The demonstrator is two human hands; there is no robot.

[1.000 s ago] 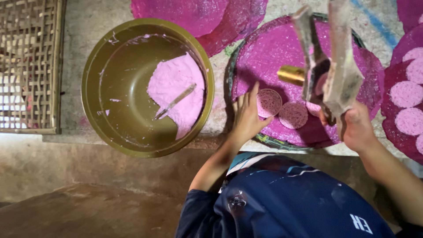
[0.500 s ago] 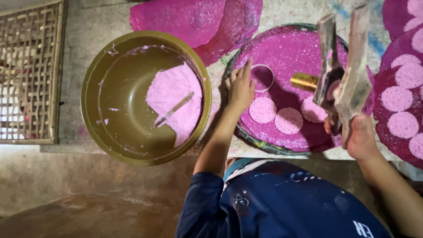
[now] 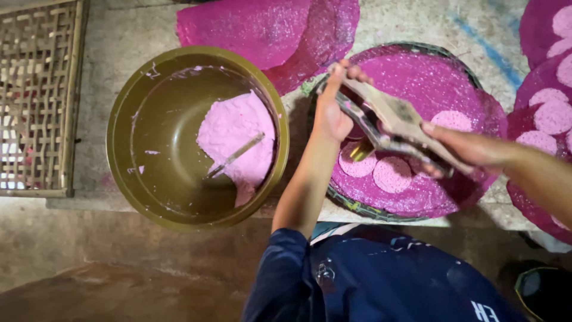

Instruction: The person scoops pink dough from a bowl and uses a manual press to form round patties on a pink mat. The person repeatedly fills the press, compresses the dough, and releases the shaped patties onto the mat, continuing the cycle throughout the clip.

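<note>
My right hand (image 3: 471,149) grips the handles of a two-armed wooden press tool (image 3: 396,119), which lies slanted over a round tray (image 3: 429,77) lined with a magenta sheet. My left hand (image 3: 330,116) holds the tool's far end, fingers curled around its tip. A brass ring (image 3: 361,150) shows under the tool. Three pale pink discs (image 3: 392,174) lie on the sheet, two below the tool and one beyond it. To the left stands an olive bowl (image 3: 128,137) with pink batter (image 3: 232,128) and a thin stick (image 3: 235,156) in it.
A woven bamboo rack (image 3: 36,95) lies at the far left. Loose magenta sheets (image 3: 256,30) sit behind the bowl. More magenta sheets with pink discs (image 3: 551,116) lie at the right edge. Everything rests on a concrete ledge (image 3: 89,59), with a brown floor (image 3: 119,286) below.
The tool has swung from upright in my right hand down to a slant over the tray. My left hand left the discs and took hold of the tool's tip.
</note>
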